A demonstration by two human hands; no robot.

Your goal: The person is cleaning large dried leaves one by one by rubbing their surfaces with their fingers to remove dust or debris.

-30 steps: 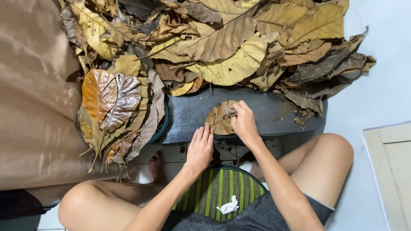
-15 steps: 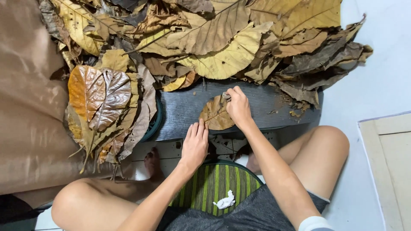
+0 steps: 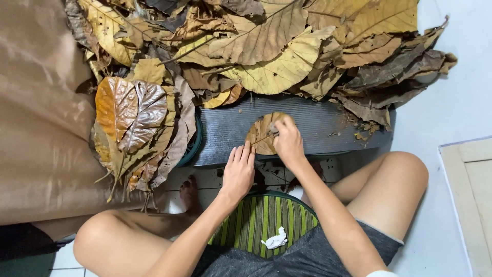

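A round piece of dry brown leaf point(image 3: 261, 134) lies on a grey ribbed mat point(image 3: 318, 125) in front of me. My right hand point(image 3: 288, 141) rests on the leaf's right side, fingers curled over something small I cannot make out. Flat on the mat's near edge, my left hand point(image 3: 239, 172) lies with fingers together, just left of and below the leaf, holding nothing. A big heap of dry yellow and brown leaves point(image 3: 266, 46) sits beyond the mat.
A stack of glossy brown leaves point(image 3: 130, 128) lies at the left, beside a brown cloth point(image 3: 38, 118). My bare legs flank a green striped round seat point(image 3: 259, 218) with a white crumpled scrap point(image 3: 274, 240). White floor and a pale wooden panel point(image 3: 469, 195) lie at right.
Both hands keep their places on the leaf and the mat; only the head camera has shifted slightly.
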